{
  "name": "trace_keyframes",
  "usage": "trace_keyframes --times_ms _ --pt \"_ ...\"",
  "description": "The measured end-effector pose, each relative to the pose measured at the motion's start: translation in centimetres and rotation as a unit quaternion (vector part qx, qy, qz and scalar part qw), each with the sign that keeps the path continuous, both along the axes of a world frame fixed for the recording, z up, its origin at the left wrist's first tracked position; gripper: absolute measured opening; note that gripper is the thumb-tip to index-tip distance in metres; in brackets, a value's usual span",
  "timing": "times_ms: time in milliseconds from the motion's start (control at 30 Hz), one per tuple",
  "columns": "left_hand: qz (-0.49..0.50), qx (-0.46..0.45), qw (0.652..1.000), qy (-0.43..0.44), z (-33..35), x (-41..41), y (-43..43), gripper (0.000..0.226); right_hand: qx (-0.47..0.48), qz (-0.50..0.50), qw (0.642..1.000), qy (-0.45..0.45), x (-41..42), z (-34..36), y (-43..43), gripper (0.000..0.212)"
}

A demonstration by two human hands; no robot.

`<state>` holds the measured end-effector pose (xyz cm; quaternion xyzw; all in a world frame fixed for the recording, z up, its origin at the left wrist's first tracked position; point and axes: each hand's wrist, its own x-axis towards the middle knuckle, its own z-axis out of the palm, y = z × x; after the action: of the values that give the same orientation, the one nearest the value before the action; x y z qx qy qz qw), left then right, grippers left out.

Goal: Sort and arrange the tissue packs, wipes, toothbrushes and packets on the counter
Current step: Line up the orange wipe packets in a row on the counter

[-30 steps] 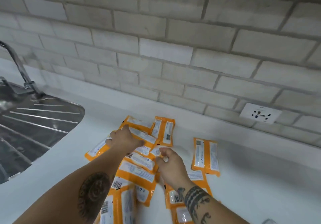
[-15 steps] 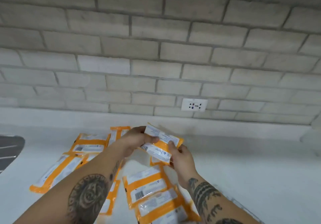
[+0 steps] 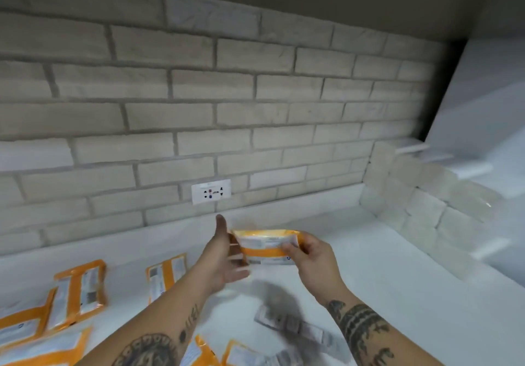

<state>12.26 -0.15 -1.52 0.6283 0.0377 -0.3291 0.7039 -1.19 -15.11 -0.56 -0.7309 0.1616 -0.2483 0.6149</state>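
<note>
Orange-and-white plastic packet (image 3: 265, 245) pinched at right end by right hand (image 3: 309, 254), held above white counter (image 3: 375, 254). Left hand (image 3: 224, 254) flat, fingers straight, at packet's left end; contact lost in blur. More orange packets (image 3: 79, 289) lie left, some cut off by frame edge. Pale brick wall (image 3: 199, 95), white socket (image 3: 210, 191) behind.

Pale brick wall (image 3: 199, 87) along the back, white socket (image 3: 210, 191) low in it, short brick return (image 3: 412, 203) at the right corner, white ledges (image 3: 454, 161) beyond it
</note>
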Motion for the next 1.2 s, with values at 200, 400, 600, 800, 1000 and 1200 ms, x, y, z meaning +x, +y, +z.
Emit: trace_keyframes --times_ms 200,400,600,800,1000,1200 --pt "-0.158 -0.029 0.983 0.087 -0.1 -1.6 -4.2 0.034 -0.356 0.048 0.933 0.017 -4.0 -1.6 -8.0 0.055" --pt "-0.116 0.001 0.992 -0.047 -3.0 -2.4 -9.5 0.058 -0.283 -0.057 0.948 0.132 -6.2 -5.4 -13.5 0.065" --pt "-0.073 0.068 0.993 -0.057 -6.5 -3.9 -14.8 0.060 -0.355 0.000 0.912 0.205 -5.7 -8.9 -15.3 0.036" --pt "-0.057 0.200 0.974 -0.085 -9.9 -5.9 -21.0 0.039 -0.405 0.079 0.852 0.323 -4.8 -13.8 -19.2 0.054" --pt "-0.105 0.424 0.826 -0.355 -12.0 -4.9 -23.8 0.077 -0.451 0.078 0.828 0.324 -1.6 -15.5 -23.8 0.059" --pt "-0.215 0.403 0.663 -0.594 -15.0 -3.8 -25.9 0.033 -0.500 0.076 0.791 0.344 2.7 -15.7 -27.4 0.066"
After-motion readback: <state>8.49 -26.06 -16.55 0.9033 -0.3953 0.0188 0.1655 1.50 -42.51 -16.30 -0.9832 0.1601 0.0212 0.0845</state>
